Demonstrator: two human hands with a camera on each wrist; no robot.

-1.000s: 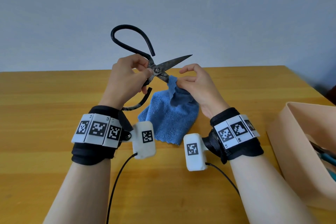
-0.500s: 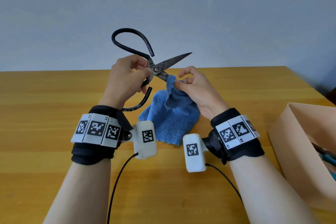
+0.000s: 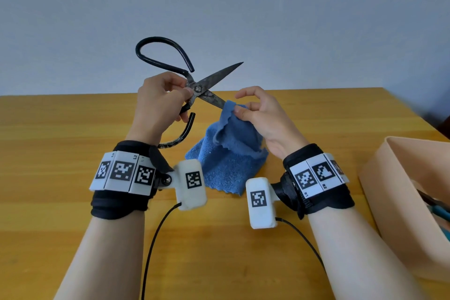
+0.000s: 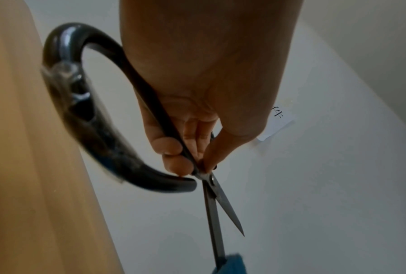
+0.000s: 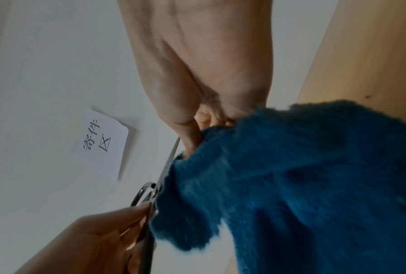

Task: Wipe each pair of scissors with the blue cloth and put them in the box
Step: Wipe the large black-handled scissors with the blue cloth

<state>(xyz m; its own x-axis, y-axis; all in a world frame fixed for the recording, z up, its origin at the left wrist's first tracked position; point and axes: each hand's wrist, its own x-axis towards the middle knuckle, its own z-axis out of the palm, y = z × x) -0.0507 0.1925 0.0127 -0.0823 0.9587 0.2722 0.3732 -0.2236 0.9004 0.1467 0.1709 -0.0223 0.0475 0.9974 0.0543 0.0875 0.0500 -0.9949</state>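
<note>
Large black iron scissors (image 3: 199, 87) are held above the table with the blades spread apart. My left hand (image 3: 160, 102) grips them near the pivot, thumb and fingers around the handle shanks (image 4: 173, 140). One blade points up and right; the other slants down to the right, its tip buried in the blue cloth (image 3: 231, 148). My right hand (image 3: 258, 114) pinches the cloth's top fold around that lower blade tip (image 5: 173, 153). The rest of the cloth (image 5: 291, 185) hangs down to the table. The beige box (image 3: 399, 190) stands at the right edge.
Inside the box (image 3: 438, 209) lie other scissors with dark and teal handles, partly cut off by the frame. The wooden table (image 3: 60, 153) extends left and forward. Two black cables (image 3: 151, 251) trail from the wrist cameras. A grey wall stands behind.
My right hand has slid the pinched cloth outward along the lower blade, from near the pivot to the tip. The left hand and scissors have stayed almost still.
</note>
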